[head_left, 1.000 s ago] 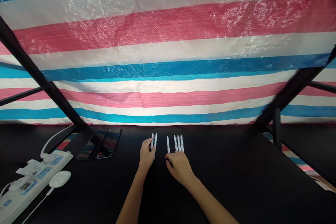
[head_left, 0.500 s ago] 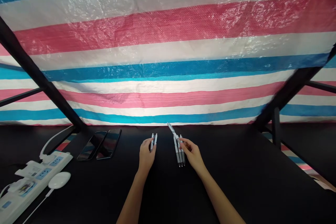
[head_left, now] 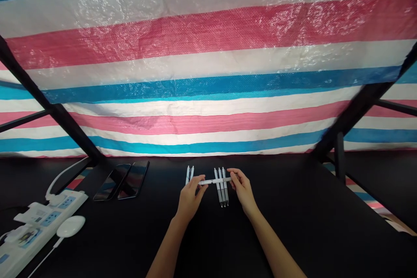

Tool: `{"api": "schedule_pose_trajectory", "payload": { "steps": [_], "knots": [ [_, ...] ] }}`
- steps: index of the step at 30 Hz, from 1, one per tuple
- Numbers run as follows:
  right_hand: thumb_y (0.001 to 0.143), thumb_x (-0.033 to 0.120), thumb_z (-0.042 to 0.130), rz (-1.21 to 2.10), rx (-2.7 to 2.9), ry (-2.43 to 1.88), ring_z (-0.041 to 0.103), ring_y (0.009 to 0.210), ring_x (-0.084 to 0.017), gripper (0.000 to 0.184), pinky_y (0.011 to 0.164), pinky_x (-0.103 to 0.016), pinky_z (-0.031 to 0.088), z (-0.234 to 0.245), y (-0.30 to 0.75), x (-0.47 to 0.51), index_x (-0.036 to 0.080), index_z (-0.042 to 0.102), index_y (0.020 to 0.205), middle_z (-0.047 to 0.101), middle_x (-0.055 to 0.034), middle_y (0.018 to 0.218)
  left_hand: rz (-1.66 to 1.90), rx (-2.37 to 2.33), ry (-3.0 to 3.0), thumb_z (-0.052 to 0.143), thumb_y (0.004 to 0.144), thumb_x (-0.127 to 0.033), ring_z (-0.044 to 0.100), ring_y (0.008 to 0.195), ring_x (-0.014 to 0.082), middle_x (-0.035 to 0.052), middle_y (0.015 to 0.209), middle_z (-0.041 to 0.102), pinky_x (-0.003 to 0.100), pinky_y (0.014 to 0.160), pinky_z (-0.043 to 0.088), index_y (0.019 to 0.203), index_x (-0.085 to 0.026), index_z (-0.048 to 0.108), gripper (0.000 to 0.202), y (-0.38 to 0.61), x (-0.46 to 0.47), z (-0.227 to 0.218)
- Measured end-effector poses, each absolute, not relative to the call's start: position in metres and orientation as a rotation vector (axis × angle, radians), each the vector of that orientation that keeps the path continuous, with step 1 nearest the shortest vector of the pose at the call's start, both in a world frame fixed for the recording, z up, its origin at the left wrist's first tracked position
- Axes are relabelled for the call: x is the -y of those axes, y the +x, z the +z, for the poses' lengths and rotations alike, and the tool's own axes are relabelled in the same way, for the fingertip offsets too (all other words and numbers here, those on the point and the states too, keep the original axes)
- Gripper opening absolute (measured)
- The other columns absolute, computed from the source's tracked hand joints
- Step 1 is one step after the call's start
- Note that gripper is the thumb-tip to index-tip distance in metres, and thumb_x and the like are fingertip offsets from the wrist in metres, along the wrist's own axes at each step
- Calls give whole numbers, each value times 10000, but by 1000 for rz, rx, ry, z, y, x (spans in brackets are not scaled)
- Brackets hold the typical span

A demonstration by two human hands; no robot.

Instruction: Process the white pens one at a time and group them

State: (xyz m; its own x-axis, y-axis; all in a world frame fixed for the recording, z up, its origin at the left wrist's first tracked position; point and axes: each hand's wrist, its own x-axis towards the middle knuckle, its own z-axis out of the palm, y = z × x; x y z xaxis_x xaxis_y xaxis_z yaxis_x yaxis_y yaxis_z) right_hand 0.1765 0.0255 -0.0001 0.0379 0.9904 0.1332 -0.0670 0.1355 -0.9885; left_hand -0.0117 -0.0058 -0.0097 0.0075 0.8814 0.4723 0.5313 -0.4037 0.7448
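Observation:
White pens lie on a black table (head_left: 293,226). Between my hands I hold one white pen (head_left: 215,180) crosswise, just above the table. My left hand (head_left: 190,197) pinches its left end and my right hand (head_left: 241,188) pinches its right end. Under that pen lie three pens (head_left: 222,191) side by side, pointing away from me. Two more pens (head_left: 189,173) lie together just beyond my left hand's fingers.
Two dark phones (head_left: 122,180) lie at the back left. A white power strip (head_left: 35,221) with plugs and a white oval device (head_left: 70,226) sit at the left edge. A striped tarp (head_left: 208,74) hangs behind, with black frame bars (head_left: 355,113) on both sides.
My right hand picked one pen from the row and lifted it, then turned it crosswise. My left hand left the two pens and took hold of its other end.

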Motion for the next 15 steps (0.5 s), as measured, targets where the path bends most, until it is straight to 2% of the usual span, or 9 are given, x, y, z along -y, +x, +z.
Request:
{"api": "schedule_pose_trajectory", "payload": {
  "steps": [5, 12, 15],
  "knots": [
    [755, 587, 540, 1199, 1175, -1050, 318, 387, -88, 432, 413, -217, 231, 0, 177, -26, 181, 574, 899, 352, 84, 413, 1322, -1462, 2175, 461, 882, -297, 635, 755, 151, 37, 858, 678, 245, 677, 499, 955, -217, 621, 194, -9, 6, -10],
    [757, 628, 508, 1368, 1287, -1042, 366, 327, -83, 483, 383, -209, 262, -1, 171, -22, 156, 608, 772, 490, 40, 373, 1416, -1484, 2178, 438, 893, -283, 628, 746, 142, 61, 904, 647, 234, 670, 499, 1005, -203, 620, 228, -8, 9, -6],
    [756, 611, 527, 1393, 1311, -1026, 389, 335, -87, 474, 387, -212, 296, 0, 171, -21, 148, 628, 777, 525, 28, 398, 1405, -1476, 2119, 439, 888, -288, 591, 652, 124, 59, 866, 630, 231, 624, 480, 1023, -198, 621, 244, -9, 9, -5]
  ]
}}
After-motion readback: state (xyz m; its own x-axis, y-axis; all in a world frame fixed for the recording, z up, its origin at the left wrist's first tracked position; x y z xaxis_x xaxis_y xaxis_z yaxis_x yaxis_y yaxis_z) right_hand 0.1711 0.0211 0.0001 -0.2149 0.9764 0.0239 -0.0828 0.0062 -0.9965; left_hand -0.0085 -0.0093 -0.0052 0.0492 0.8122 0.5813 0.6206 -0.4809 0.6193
